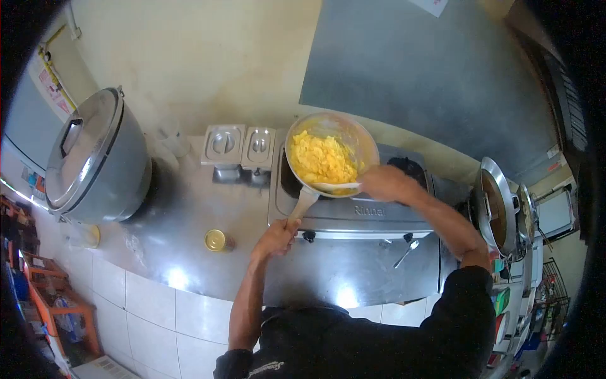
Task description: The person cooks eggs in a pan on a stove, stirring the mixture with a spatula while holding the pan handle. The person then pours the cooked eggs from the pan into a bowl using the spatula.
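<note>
My left hand (278, 239) is wrapped round the handle of a frying pan (366, 139), which is tilted over the left part of a Rinnai gas stove (341, 218). Yellow scrambled eggs (322, 158) lie in soft lumps inside the pan. In my right hand (386, 183) is a pale spatula (338, 187), its blade at the near edge of the eggs. My fingers hide most of the spatula's handle.
Two lidded steel containers (224, 144) stand left of the stove. A large lidded pot (98, 151) is farther left. Near the counter's front are a gold-lidded jar (216, 240) and a fork (407, 254). At right sits a wok (495, 202).
</note>
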Motion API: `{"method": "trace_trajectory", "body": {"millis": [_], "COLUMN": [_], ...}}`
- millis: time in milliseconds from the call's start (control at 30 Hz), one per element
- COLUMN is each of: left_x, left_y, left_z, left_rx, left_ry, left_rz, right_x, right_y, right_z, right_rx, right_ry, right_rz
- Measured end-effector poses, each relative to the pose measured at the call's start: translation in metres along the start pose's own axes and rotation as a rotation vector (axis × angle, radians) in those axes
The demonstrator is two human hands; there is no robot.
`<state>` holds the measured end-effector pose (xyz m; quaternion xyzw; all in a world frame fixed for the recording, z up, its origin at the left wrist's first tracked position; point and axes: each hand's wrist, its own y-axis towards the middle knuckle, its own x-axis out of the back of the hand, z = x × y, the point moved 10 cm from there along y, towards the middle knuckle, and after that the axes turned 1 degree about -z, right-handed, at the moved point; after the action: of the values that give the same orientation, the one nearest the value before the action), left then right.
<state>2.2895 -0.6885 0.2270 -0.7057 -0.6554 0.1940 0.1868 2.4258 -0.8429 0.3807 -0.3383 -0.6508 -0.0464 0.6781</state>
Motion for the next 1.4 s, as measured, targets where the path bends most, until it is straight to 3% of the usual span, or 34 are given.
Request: {"method": "trace_trajectory", "body": {"millis": [133, 200, 400, 533, 667, 833, 967, 1033, 1167, 1233, 1400], "left_x": [-0.003, -0.006, -0.011, -0.009, -0.010, -0.011, -0.010, -0.009, -0.011, -0.009, -0.006], "left_y": [0.001, -0.001, 0.003, 0.002, -0.001, 0.000, -0.001, 0.001, 0.000, -0.001, 0.000], "left_z": [-0.001, -0.003, 0.004, 0.006, 0.004, 0.002, -0.002, 0.004, 0.003, 0.002, 0.002], "left_rx": [-0.010, -0.027, 0.021, 0.045, 0.069, 0.019, 0.006, 0.041, 0.030, 0.059, 0.033], "left_ry": [0.015, -0.014, -0.067, -0.079, -0.067, -0.107, -0.076, -0.081, -0.093, -0.080, -0.066], "left_rz": [0.005, 0.019, 0.033, 0.034, 0.051, 0.073, 0.063, 0.060, 0.073, 0.053, 0.035], "right_x": [-0.017, -0.019, -0.018, 0.010, 0.085, 0.020, -0.038, -0.042, -0.053, -0.035, -0.039], "right_y": [0.032, 0.050, 0.078, 0.067, -0.015, -0.040, -0.019, -0.006, 0.033, 0.049, 0.076], "right_z": [0.008, -0.001, -0.034, -0.086, -0.051, -0.041, -0.021, -0.006, -0.003, -0.020, -0.067], "right_rx": [-0.227, -0.275, -0.506, -0.489, -0.359, -0.241, -0.105, -0.147, -0.262, -0.366, -0.523], "right_ry": [0.217, 0.292, 0.405, 0.149, -0.067, -0.122, 0.106, 0.286, 0.360, 0.356, 0.377], "right_rz": [-0.092, -0.327, -0.433, -0.464, -0.266, 0.059, -0.033, -0.208, -0.260, -0.427, -0.279]}}
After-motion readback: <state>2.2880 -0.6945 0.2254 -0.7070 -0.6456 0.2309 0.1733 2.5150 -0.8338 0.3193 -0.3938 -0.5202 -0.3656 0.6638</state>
